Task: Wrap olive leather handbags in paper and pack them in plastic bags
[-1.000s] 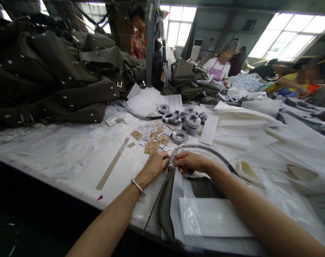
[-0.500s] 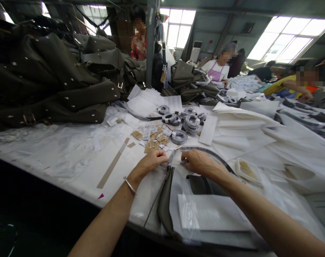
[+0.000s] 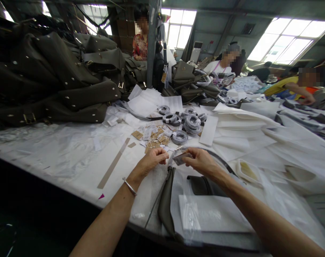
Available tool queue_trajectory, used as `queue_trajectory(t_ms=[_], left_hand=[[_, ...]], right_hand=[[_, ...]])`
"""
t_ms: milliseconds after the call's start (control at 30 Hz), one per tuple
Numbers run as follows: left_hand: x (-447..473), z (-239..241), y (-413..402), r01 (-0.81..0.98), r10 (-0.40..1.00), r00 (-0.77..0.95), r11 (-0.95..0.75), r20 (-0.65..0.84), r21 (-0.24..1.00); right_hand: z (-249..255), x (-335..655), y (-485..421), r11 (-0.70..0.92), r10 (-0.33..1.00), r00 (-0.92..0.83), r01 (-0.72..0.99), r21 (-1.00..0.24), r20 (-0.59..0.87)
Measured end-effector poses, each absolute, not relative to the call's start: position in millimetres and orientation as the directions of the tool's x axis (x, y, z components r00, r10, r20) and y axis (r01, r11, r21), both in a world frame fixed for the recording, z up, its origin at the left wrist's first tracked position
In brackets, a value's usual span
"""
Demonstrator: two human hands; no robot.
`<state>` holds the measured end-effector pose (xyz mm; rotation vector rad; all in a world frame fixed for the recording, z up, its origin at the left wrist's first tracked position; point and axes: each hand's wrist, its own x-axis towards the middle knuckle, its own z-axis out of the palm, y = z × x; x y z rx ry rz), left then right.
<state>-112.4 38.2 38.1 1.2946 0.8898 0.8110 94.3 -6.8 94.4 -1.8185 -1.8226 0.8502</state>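
A dark olive handbag [image 3: 166, 207] lies at the table's front edge, with white foam sheet and clear plastic over its front. Its wrapped handle [image 3: 220, 157] arches up behind my hands. Between the thumb and fingers of my right hand [image 3: 201, 162] is a small tag [image 3: 180, 158], tilted above the handle's left end. My left hand [image 3: 153, 160] is closed in a pinch just left of that handle end. Whatever it pinches is too small to make out.
Brown and white hang tags [image 3: 154, 137] with strings lie beyond my hands, beside coiled wrapped straps [image 3: 191, 123]. Olive bags [image 3: 79, 78] pile high on the left. White foam sheets [image 3: 237, 125] spread at right. Several people work across the table around a post [image 3: 151, 46].
My right hand has turned and lifted slightly, so the tag in its fingers now shows more fully. My left hand keeps its pinch in nearly the same place.
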Motion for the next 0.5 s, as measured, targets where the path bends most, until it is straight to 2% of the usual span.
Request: queue_trajectory(t_ms=[67,100,200,333,500], left_hand=[[-110,36,38,-0.013,0.889,0.445,0.125,-0.106,0.992],[-109,34,37,-0.015,0.89,0.442,0.134,-0.113,0.991],[-107,32,37,-0.022,0.899,0.418,0.155,-0.132,0.988],[-106,30,38,-0.043,0.92,0.362,0.177,-0.15,0.983],[-107,33,38,-0.043,0.932,0.337,0.16,-0.137,0.986]], right_hand=[[91,90,-5,-0.143,0.973,-0.093,0.465,-0.874,-0.209],[88,87,-4,-0.168,0.965,-0.136,0.328,-0.93,-0.223],[81,75,-3,-0.194,0.941,-0.267,0.079,-0.978,-0.208],[77,64,4,-0.258,0.883,-0.372,0.121,-0.959,-0.284],[79,56,19,-0.385,0.812,-0.341,0.3,-0.873,-0.475]])
